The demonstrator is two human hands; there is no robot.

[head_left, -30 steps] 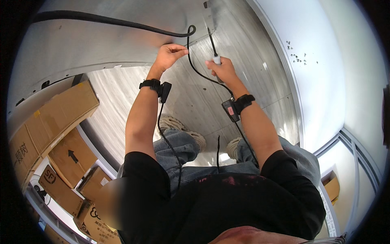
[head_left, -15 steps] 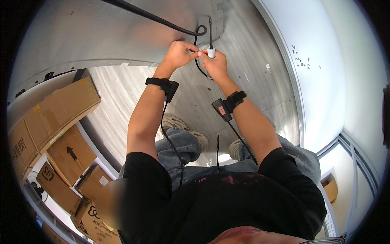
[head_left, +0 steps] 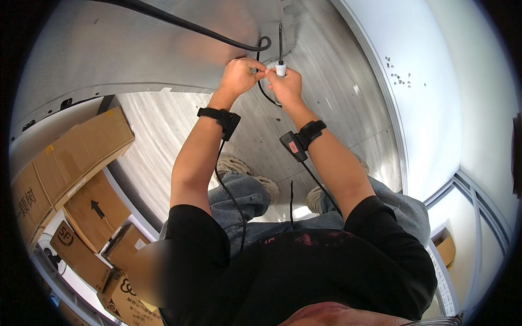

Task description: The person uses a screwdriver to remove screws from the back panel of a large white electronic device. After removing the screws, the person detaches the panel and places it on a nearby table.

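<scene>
A screwdriver (head_left: 280, 69) with a white handle and a long dark shaft stands upright in my right hand (head_left: 286, 87), its shaft pointing away from me. The fingers of that hand are curled round the handle. My left hand (head_left: 240, 77) is closed in a pinch, its fingertips meeting the thumb and fingertips of my right hand. Whatever lies between the fingertips is too small to make out. Just beyond my hands a thick black cable (head_left: 206, 33) runs over a grey metal panel (head_left: 136, 49) and ends in a loop; a thinner black cord hangs down behind my fingers.
Several small dark bits, screw-like, lie on a white surface (head_left: 429, 108) at the right. Cardboard boxes (head_left: 81, 144) are stacked at the left. Wood-patterned floor (head_left: 157, 130) spreads beneath my hands. Each wrist wears a black strap with a small device and a cord.
The view has shifted slightly. My hands keep the same grip, fingertips together, and the screwdriver stays in my right hand.
</scene>
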